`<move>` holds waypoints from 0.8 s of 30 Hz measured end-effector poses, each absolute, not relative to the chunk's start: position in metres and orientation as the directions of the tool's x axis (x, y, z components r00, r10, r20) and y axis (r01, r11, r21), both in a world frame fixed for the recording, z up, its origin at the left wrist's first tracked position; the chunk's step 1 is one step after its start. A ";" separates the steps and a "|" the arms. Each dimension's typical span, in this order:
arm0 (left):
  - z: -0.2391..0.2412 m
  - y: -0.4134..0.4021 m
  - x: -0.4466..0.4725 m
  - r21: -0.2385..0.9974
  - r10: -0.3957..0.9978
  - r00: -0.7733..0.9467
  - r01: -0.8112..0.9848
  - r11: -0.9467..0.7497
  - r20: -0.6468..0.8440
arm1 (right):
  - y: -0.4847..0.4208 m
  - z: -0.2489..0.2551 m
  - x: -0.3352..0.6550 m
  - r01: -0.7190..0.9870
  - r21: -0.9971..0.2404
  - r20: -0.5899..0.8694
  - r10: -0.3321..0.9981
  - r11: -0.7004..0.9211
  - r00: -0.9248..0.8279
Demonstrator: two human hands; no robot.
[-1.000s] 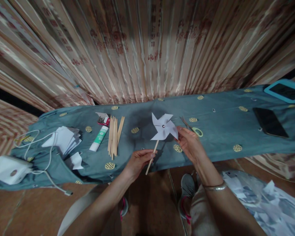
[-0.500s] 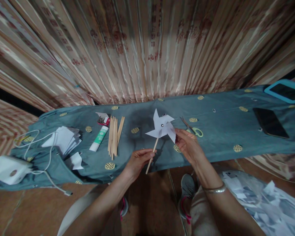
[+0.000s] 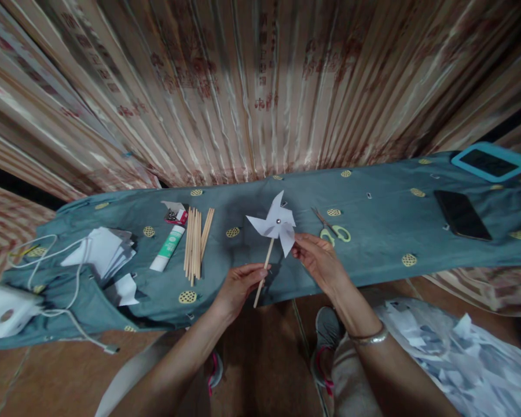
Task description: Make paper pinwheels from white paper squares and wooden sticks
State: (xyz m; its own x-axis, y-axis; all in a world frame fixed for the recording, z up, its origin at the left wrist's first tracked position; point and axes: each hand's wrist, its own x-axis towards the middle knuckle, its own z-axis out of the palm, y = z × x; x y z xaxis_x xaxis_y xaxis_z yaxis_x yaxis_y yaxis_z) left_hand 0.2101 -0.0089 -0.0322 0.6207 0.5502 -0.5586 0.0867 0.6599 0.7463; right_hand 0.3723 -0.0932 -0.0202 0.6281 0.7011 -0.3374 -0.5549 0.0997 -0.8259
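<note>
A white paper pinwheel [image 3: 274, 222] with a round metal pin head at its centre is held upright over the near side of the table. My left hand [image 3: 242, 285] is closed around its wooden stick, thumb and fingers pinching it below the blades. At the lower right blade, my right hand [image 3: 320, 262] has its thumb and fingertips drawn together on the paper edge. Just beyond that hand lie scissors [image 3: 335, 230] with light green handles.
On the blue-green cloth [image 3: 373, 231] lie wooden sticks [image 3: 193, 243], a glue tube [image 3: 167, 249], a small box of pins [image 3: 174, 214], paper sheets [image 3: 104, 249], a white device with a cable [image 3: 8, 310], a phone [image 3: 462, 215] and a blue-framed tablet [image 3: 490, 162]. A bag of paper pieces [image 3: 451, 359] is lower right.
The pinwheel's blades have turned a little on the stick, with my right hand following the blade edge. The whole view has shifted slightly, so things appear farther left.
</note>
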 end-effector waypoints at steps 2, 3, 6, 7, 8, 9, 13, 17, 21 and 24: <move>-0.032 -0.009 0.211 0.745 0.549 0.622 0.086 0.661 -0.559 | -0.093 -0.020 0.371 -0.554 -0.828 -0.338 0.707 0.090 0.621; -0.032 -0.009 0.211 0.746 0.549 0.622 0.087 0.660 -0.558 | -0.093 -0.020 0.370 -0.551 -0.830 -0.336 0.712 0.085 0.617; -0.033 -0.009 0.212 0.752 0.557 0.621 0.082 0.654 -0.551 | -0.092 -0.020 0.368 -0.536 -0.840 -0.322 0.726 0.077 0.608; -0.033 -0.009 0.212 0.753 0.557 0.622 0.080 0.653 -0.549 | -0.093 -0.020 0.368 -0.532 -0.843 -0.317 0.730 0.075 0.605; -0.034 -0.009 0.212 0.754 0.558 0.624 0.079 0.652 -0.547 | -0.093 -0.020 0.367 -0.529 -0.846 -0.313 0.734 0.073 0.602; -0.035 -0.009 0.212 0.754 0.557 0.625 0.078 0.652 -0.546 | -0.093 -0.019 0.367 -0.526 -0.848 -0.311 0.739 0.068 0.598; -0.037 -0.009 0.212 0.752 0.548 0.632 0.086 0.654 -0.548 | -0.093 -0.016 0.365 -0.514 -0.857 -0.313 0.755 0.037 0.576; -0.033 -0.009 0.213 0.755 0.552 0.622 0.098 0.649 -0.555 | -0.092 -0.014 0.363 -0.502 -0.865 -0.315 0.765 0.013 0.562; -0.031 -0.009 0.214 0.763 0.555 0.623 0.108 0.637 -0.551 | -0.092 -0.013 0.361 -0.493 -0.870 -0.310 0.770 0.006 0.557; -0.032 -0.010 0.214 0.760 0.552 0.624 0.106 0.641 -0.552 | -0.092 -0.012 0.360 -0.488 -0.873 -0.310 0.776 -0.003 0.549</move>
State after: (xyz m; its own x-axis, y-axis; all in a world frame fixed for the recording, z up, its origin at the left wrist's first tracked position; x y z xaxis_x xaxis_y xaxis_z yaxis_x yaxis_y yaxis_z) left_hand 0.2139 -0.0097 -0.0322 0.6245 0.5524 -0.5522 0.1056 0.6408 0.7604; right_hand 0.3603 -0.0916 -0.0119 0.5491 0.7760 -0.3103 -0.4882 -0.0034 -0.8727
